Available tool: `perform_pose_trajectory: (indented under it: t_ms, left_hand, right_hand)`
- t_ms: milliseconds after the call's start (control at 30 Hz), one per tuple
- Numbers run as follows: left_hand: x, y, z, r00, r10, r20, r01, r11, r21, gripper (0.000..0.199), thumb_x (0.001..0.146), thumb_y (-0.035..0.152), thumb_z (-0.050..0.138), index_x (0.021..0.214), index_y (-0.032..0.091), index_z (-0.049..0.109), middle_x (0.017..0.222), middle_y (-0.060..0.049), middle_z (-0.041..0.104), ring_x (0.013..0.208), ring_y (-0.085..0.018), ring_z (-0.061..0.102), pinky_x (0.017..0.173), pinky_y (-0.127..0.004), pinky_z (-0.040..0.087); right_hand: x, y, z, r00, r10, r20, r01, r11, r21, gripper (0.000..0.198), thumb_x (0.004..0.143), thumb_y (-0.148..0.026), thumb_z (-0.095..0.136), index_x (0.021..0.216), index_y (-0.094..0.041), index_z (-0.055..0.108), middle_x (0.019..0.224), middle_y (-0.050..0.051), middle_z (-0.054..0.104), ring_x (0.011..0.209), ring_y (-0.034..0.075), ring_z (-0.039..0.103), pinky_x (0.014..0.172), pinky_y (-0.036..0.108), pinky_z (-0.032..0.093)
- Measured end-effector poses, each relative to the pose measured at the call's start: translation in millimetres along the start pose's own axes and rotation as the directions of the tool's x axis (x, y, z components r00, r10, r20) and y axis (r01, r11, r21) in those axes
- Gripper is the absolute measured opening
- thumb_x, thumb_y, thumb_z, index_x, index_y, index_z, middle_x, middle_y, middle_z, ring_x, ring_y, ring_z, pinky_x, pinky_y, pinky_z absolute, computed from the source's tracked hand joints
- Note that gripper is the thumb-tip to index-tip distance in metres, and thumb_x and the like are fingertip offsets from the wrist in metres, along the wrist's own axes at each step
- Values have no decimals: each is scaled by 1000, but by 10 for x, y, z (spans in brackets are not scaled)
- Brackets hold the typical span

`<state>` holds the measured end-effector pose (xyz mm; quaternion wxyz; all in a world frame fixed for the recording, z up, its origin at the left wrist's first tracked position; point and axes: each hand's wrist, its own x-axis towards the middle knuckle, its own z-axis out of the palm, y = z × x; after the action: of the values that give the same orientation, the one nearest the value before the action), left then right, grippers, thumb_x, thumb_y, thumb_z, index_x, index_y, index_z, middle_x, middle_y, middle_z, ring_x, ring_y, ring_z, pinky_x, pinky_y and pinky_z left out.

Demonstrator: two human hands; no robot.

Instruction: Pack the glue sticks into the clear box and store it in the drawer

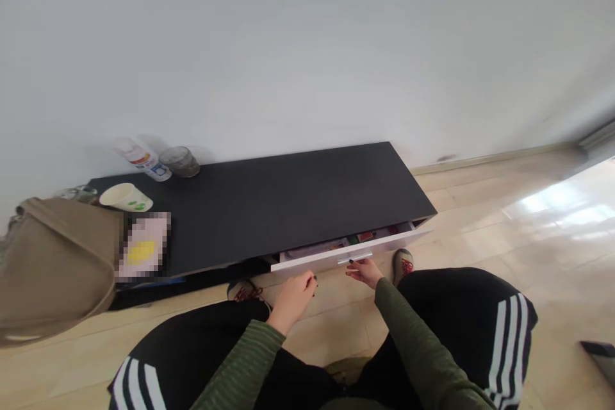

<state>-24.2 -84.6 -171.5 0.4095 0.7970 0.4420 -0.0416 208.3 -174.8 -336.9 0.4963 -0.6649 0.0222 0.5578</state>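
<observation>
A white drawer (312, 262) is pulled partly out of a low cabinet with a dark top (298, 198). My right hand (366, 271) has its fingers hooked at the drawer's handle (354, 259), and the thumb side rests near it. Close to the left part of the drawer front, my left hand (294, 296) hovers in a loose fist, with nothing visible in it. Inside the drawer, several small items (368, 236) show through the narrow gap, too little exposed to name.
On the cabinet's left end stand a spray can (144, 160), a dark glass (180, 161), a paper cup (125, 197) and a blurred-out pink packet (144, 246). A brown bag (57, 269) overhangs that end. My shoes (402, 266) are close under the drawer. A pale wall rises behind.
</observation>
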Motion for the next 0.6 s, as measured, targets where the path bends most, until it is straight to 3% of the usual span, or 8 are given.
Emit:
perform_pose_trajectory:
  t_ms: [267, 367, 467, 500, 533, 567, 600]
  left_hand:
    - [-22, -267, 511, 998, -59, 2, 56, 944, -325, 26, 91, 27, 38, 86, 20, 62, 74, -2, 68, 64, -15, 62, 61, -24, 37]
    - [-98, -212, 648, 993, -109, -42, 92, 953, -289, 22, 89, 25, 42, 81, 21, 62, 69, -2, 64, 64, -16, 61, 63, -25, 38]
    - [-348, -151, 555, 993, -116, -3, 114, 980, -165, 16, 80, 26, 57, 65, 21, 61, 63, -3, 61, 65, -18, 61, 62, -26, 39]
    - [-466, -159, 472, 991, -48, 128, 72, 978, -194, 17, 77, 29, 61, 62, 21, 61, 59, -2, 59, 60, -18, 59, 59, -26, 39]
    - [-586, -184, 370, 946, 76, 316, 19, 958, -287, 16, 76, 34, 64, 65, 22, 65, 56, 0, 59, 53, -17, 56, 54, -26, 38]
    - [-697, -222, 257, 865, 225, 449, -18, 908, -419, 15, 73, 38, 68, 74, 24, 70, 57, 0, 60, 49, -16, 55, 49, -26, 37]
    - [-783, -264, 139, 803, 372, 467, -61, 829, -555, 22, 69, 44, 74, 80, 24, 72, 56, 1, 60, 45, -15, 52, 46, -25, 35]
  right_hand:
    - [106, -462, 289, 998, -57, -5, 54, 962, -268, 13, 90, -24, 65, 88, -16, 55, 63, -1, 64, 48, 9, 64, 50, 17, 49]
    - [-147, -509, 381, 996, -35, 88, 69, 902, -426, 12, 86, -16, 66, 76, -16, 59, 43, -6, 54, 34, 6, 49, 40, 13, 35]
    - [-664, -516, 460, 965, 67, 254, 94, 816, -570, 16, 70, -4, 73, 61, -14, 64, 35, -5, 51, 29, 6, 42, 36, 15, 28]
    - [-880, -539, 460, 927, 131, 351, 124, 777, -617, 14, 65, -3, 75, 59, -13, 66, 36, -4, 53, 31, 6, 43, 36, 16, 28]
    - [-1102, -581, 441, 782, 260, 567, 260, 690, -676, 7, 68, -8, 75, 67, -14, 72, 42, -4, 58, 34, 6, 45, 38, 15, 31]
    - [-1317, -643, 403, 610, 321, 724, 397, 667, -631, 9, 70, -13, 75, 79, -16, 76, 47, -5, 62, 38, 5, 46, 40, 14, 32]
    - [-1513, -723, 350, 456, 319, 831, 484, 695, -532, 23, 70, -18, 78, 93, -18, 77, 53, -5, 65, 41, 5, 48, 42, 14, 33]
